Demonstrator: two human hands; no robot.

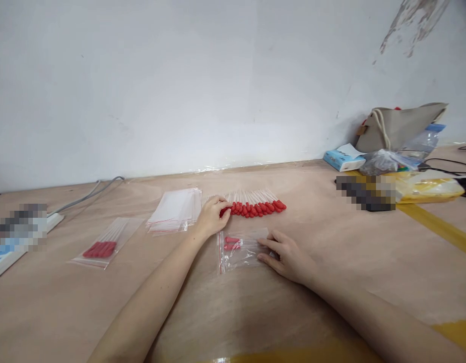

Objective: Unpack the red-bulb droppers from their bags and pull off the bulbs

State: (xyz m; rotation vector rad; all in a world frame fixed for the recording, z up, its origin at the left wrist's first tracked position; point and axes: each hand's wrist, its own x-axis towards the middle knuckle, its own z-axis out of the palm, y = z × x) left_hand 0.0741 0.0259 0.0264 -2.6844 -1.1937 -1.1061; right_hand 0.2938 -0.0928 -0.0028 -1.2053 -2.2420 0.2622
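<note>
My left hand (212, 218) is at the left end of a row of red-tipped white sticks (257, 207), its thumb and fingers closed around the leftmost red tip. A clear zip bag (248, 259) lies flat in front of the row, with two red tips visible inside near its red-lined left edge. My right hand (287, 256) holds the bag by its right end, the fingertips on the plastic. To the left of my left hand is a stack of flat zip bags (174, 209). Farther left lies a filled zip bag (104, 244) with several red-tipped sticks in it.
A power strip (47, 227) with a grey cable sits at the left edge. At the back right are a blue box (344, 157), a grey bag (402, 126), a yellow plastic pack (429, 187) and a blurred dark object (369, 194). Yellow tape (437, 229) crosses the wooden table.
</note>
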